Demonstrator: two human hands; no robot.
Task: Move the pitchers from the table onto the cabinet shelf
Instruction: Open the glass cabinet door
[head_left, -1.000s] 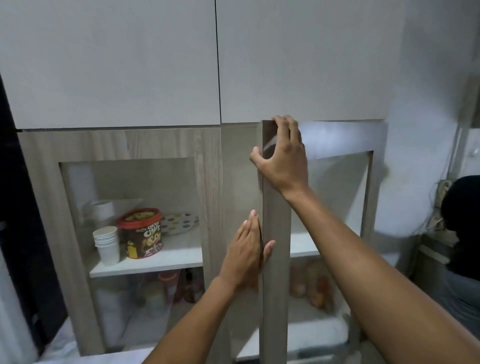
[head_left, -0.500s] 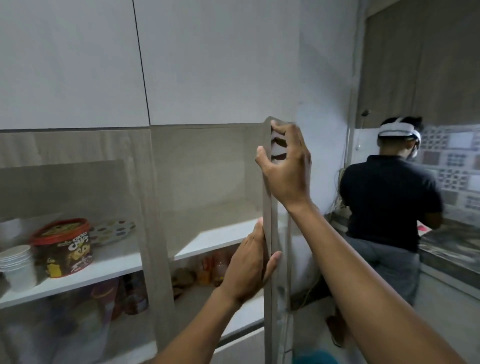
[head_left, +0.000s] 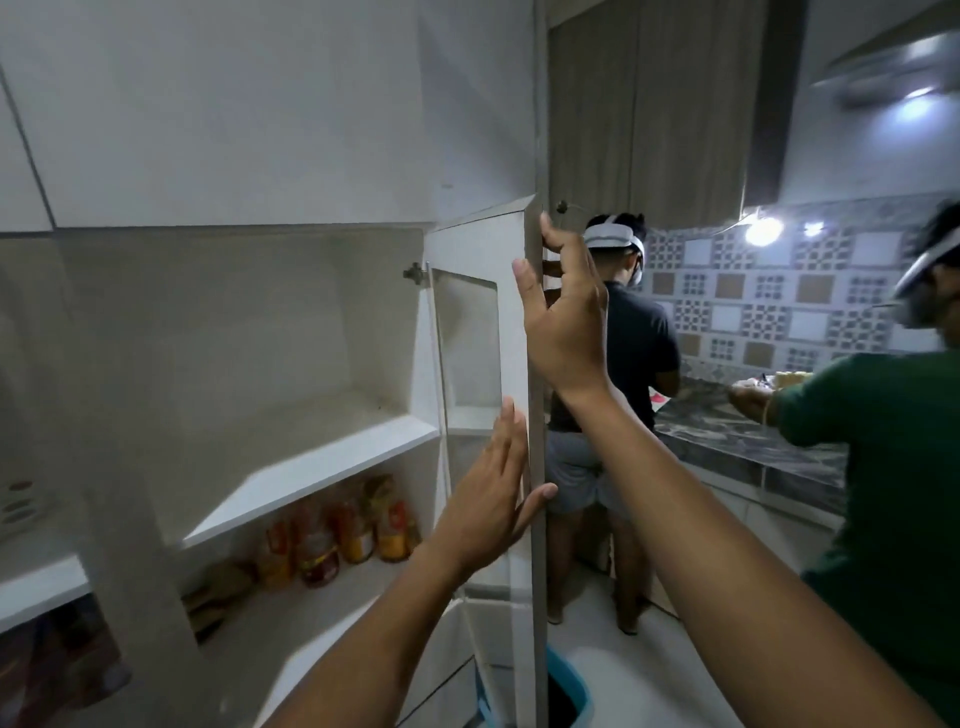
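The glass-panelled cabinet door (head_left: 511, 332) stands swung wide, edge-on to me. My right hand (head_left: 563, 322) grips its upper edge, fingers wrapped round the far side. My left hand (head_left: 493, 493) lies flat against the door's lower edge with fingers spread, holding nothing. Inside the cabinet a bare white shelf (head_left: 311, 473) runs across the middle. No pitcher and no table are in view.
Several bottles and jars (head_left: 337, 530) stand on the lower shelf. A person in a black shirt (head_left: 628, 353) stands just behind the door at a dark countertop (head_left: 753, 441). A second person in green (head_left: 893, 467) is at the right. A blue-rimmed bin (head_left: 566, 696) sits below.
The door has swung further out to the right with both hands on it, exposing the cabinet interior. My view has turned right, bringing the kitchen and a second person into sight.
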